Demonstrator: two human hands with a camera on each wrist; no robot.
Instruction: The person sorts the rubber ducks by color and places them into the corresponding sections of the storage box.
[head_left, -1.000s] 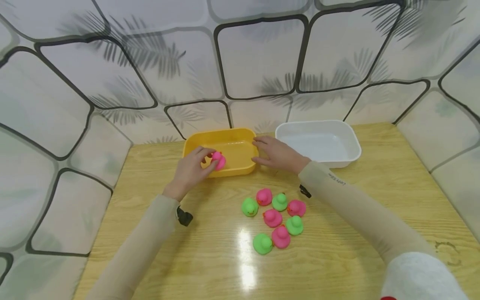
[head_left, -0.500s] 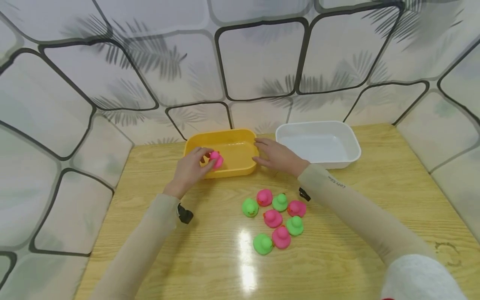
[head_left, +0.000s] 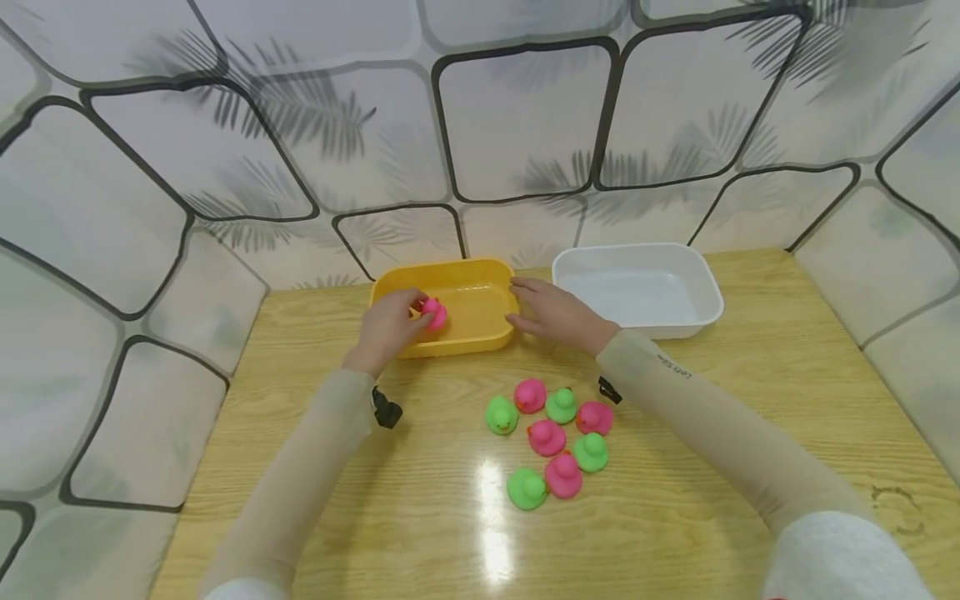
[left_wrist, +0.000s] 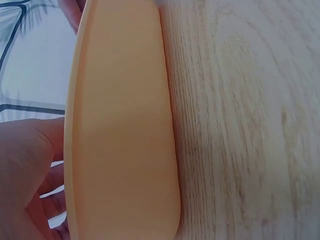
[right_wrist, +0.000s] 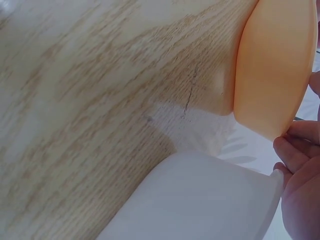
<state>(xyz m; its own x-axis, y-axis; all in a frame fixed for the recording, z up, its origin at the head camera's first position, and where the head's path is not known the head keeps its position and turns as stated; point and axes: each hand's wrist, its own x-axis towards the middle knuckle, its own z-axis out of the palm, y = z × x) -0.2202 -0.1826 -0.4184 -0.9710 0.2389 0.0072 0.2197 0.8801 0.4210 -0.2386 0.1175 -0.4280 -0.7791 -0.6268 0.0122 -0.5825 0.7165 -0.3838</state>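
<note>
One pink duck (head_left: 435,315) is at the left end of the yellow tray (head_left: 480,310), pinched between the left hand's (head_left: 388,327) thumb and fingers; whether it touches the tray floor, which way its beak points and how its long axis lies, I cannot tell. The right hand (head_left: 558,314), fingers extended, touches the tray's right end. One white tray (head_left: 637,287) stands beside it; both trays run lengthwise left to right. Nearer lie four pink ducks (head_left: 546,437) and four green ducks (head_left: 590,452), facing various ways. Lettering (head_left: 674,366) on the right sleeve (head_left: 712,408) is too small to read surely.
</note>
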